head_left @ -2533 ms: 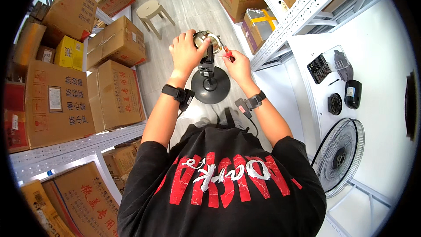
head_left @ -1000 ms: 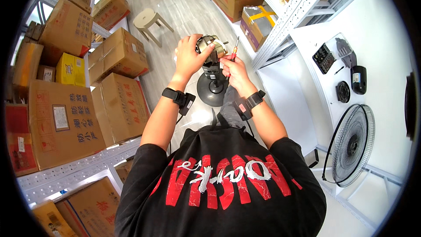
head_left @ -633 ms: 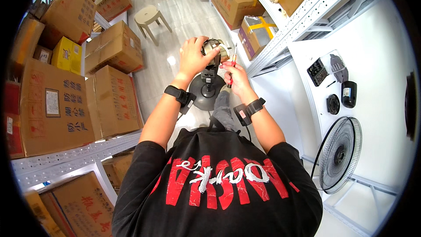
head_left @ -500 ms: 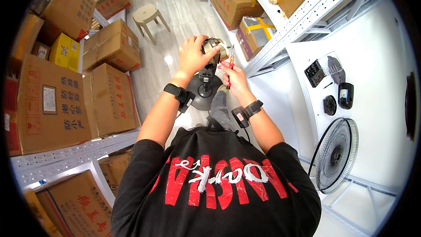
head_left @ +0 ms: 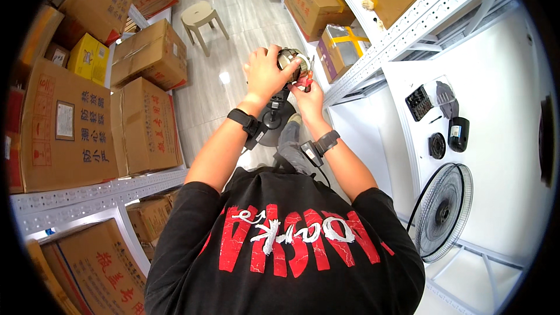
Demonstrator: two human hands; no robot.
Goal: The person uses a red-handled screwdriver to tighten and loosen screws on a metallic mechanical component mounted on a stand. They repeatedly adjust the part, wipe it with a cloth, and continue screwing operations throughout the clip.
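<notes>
An exposed fan motor [head_left: 286, 57], metallic with a pale curved band at its right side, tops a black stand with a round base [head_left: 269, 138]. My left hand [head_left: 263, 76] wraps over the motor's left side, thumb across its front. Close by the motor's right side, my right hand [head_left: 309, 100] grips a screwdriver [head_left: 310, 80] with a red and orange handle. Its metal shaft points up and away from me. I cannot tell whether its tip touches anything. Fingers hide part of the motor and the neck below it.
On the white table at right lie a bit case [head_left: 418, 102], a grey glove [head_left: 447, 98], a black motor cover [head_left: 459, 134], a round black part [head_left: 436, 146] and a fan grille [head_left: 446, 213]. Cartons [head_left: 149, 122] fill the left shelves. A beige stool [head_left: 199, 14] stands ahead.
My right hand has moved up closer to the motor, with its fingers higher on the screwdriver. My left hand keeps its hold on the motor. The whole view has shifted slightly.
</notes>
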